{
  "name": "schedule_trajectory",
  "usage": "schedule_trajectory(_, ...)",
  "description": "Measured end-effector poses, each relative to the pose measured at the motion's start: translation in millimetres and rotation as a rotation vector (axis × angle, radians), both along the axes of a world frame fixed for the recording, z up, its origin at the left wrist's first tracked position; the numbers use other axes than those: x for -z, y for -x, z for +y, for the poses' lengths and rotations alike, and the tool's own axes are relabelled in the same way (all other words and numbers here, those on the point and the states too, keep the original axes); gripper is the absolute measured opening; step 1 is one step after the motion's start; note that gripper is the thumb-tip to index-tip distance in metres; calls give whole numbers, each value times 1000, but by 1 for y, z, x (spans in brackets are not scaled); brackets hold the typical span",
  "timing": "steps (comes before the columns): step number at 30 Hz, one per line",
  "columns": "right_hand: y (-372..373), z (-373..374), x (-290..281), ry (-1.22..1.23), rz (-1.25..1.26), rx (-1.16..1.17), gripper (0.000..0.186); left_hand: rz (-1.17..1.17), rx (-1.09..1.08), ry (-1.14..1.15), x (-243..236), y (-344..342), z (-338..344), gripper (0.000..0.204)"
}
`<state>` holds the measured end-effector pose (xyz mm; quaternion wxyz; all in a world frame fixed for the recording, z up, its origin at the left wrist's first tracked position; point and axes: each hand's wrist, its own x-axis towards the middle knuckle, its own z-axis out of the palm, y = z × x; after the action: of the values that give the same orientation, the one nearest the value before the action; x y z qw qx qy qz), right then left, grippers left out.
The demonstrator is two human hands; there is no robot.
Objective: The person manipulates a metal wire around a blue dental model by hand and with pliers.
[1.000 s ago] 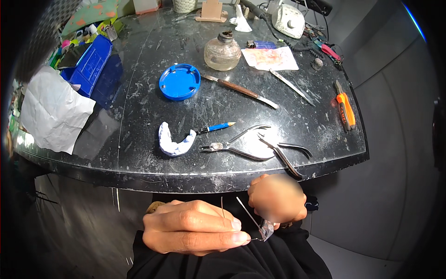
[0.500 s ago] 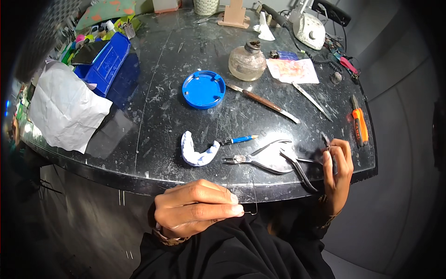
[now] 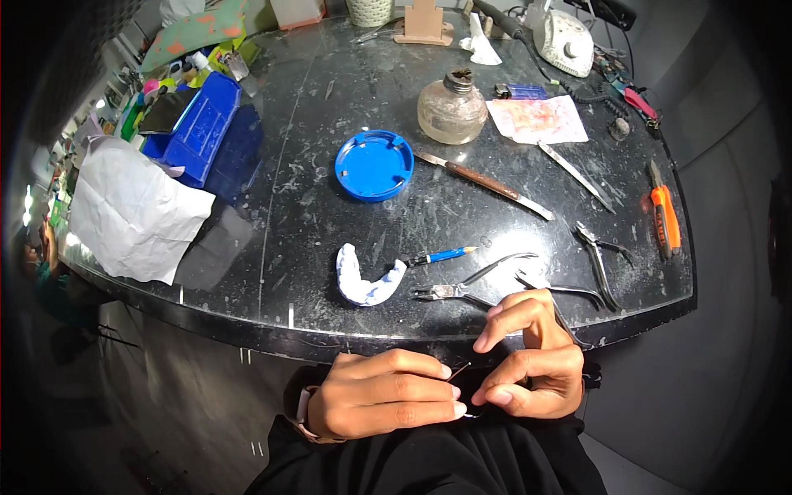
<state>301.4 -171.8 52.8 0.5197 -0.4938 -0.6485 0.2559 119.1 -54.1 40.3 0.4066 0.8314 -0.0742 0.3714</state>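
Observation:
My left hand (image 3: 392,394) pinches a thin bent wire (image 3: 459,370), of which only short lengths show beyond the fingertips, over my dark clothing at the table's front edge. Close on its right, my right hand (image 3: 532,367) is curved with its fingers apart, near the wire; I see nothing held in it. Just beyond the hands lie metal pliers (image 3: 441,291), with more metal handles (image 3: 569,289) beside them, partly behind my right hand. Farther right rests a small pair of dark-tipped pliers (image 3: 600,268). A pale lilac dental arch model (image 3: 367,289) sits beyond my left hand.
A blue pencil (image 3: 445,255) touches the model. Behind are a round blue lid (image 3: 374,167), a wooden-handled knife (image 3: 487,182), a glass spirit burner (image 3: 451,111) and a metal blade tool (image 3: 575,175). Orange-handled pliers (image 3: 665,216) lie right; crumpled paper (image 3: 136,210) and a blue bin (image 3: 194,136) left.
My right hand has let go of the dark-tipped pliers at the right and moved left, close to the wire. My left hand still holds the wire. The whole view has shifted slightly.

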Motion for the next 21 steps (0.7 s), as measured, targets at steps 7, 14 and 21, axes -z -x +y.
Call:
schedule_trajectory(7, 12, 0, 7, -52, 85, 224, 11, 507, -937, -135, 0, 12, 20, 90)
schedule_trajectory(14, 27, 4, 4, 17, 161, 138, 9, 535, -834, -91, 8, 10, 27, 66)
schedule_trajectory(21, 45, 19, 8, -155, 162, 125, 8, 77, -128, 857, 3, 17, -7, 74)
